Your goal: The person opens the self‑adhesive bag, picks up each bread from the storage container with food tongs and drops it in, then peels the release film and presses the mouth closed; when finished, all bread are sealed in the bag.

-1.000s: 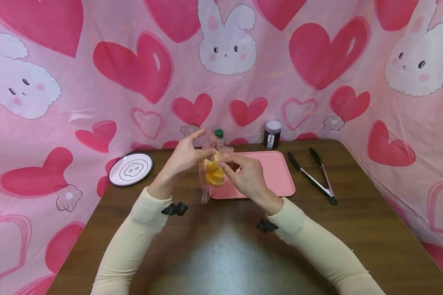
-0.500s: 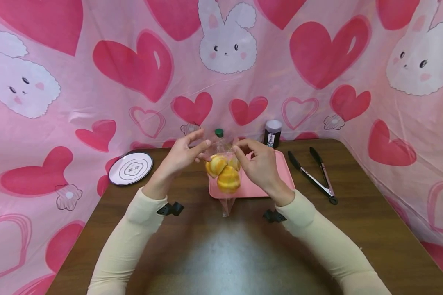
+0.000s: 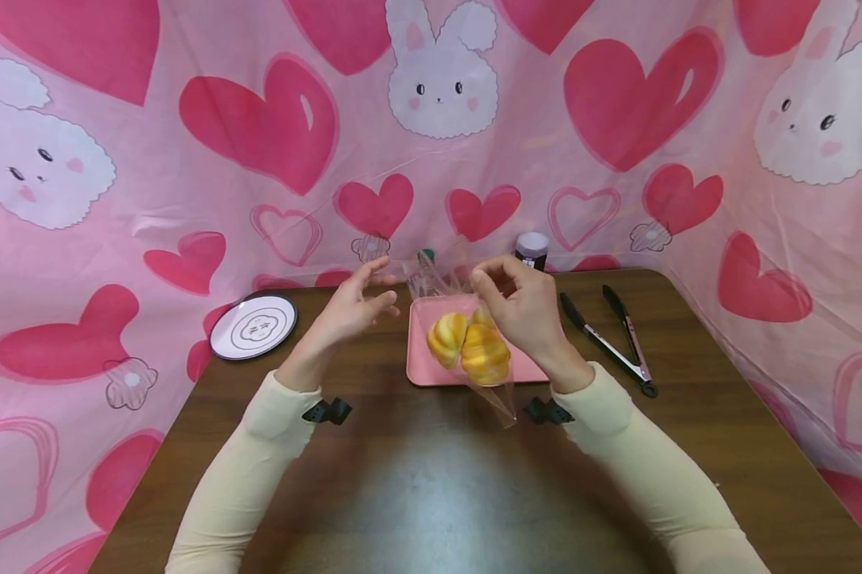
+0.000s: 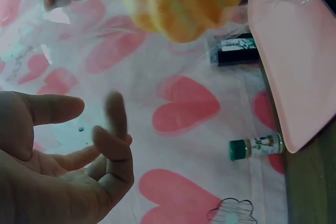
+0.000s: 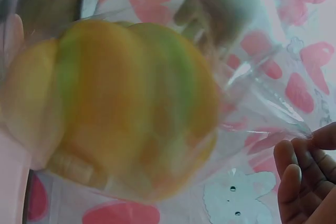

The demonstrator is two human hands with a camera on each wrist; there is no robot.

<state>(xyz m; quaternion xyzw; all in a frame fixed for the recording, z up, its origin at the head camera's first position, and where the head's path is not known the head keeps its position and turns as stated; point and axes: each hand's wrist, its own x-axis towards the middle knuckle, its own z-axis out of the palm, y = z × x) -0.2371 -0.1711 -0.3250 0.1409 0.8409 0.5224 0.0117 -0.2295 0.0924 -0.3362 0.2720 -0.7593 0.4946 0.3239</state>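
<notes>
My right hand (image 3: 527, 315) pinches the gathered top of a clear plastic bag (image 5: 257, 95) between thumb and fingers. Inside the bag are golden-yellow bread rolls (image 3: 486, 355) with ridged, shell-like tops; they overlap the pink tray (image 3: 420, 371) in the head view. In the right wrist view one ridged roll (image 5: 131, 108) fills much of the picture, blurred. My left hand (image 3: 352, 309) stands off to the left of the bag, thumb and fingers apart and holding nothing. The left wrist view has that same left hand (image 4: 79, 161) with its fingers loosely bent.
A small bottle with a green cap (image 4: 257, 148) stands behind the tray, partly covered by the bag in the head view. Nearby is a dark jar with a pale lid (image 3: 532, 245). Black-tipped tongs (image 3: 617, 351) lie spread at right; a white plate (image 3: 230, 339) sits at left.
The bag of rolls has swung and moved right with my right hand, from between both hands to over the tray. My left hand has come off the bag and drawn left.
</notes>
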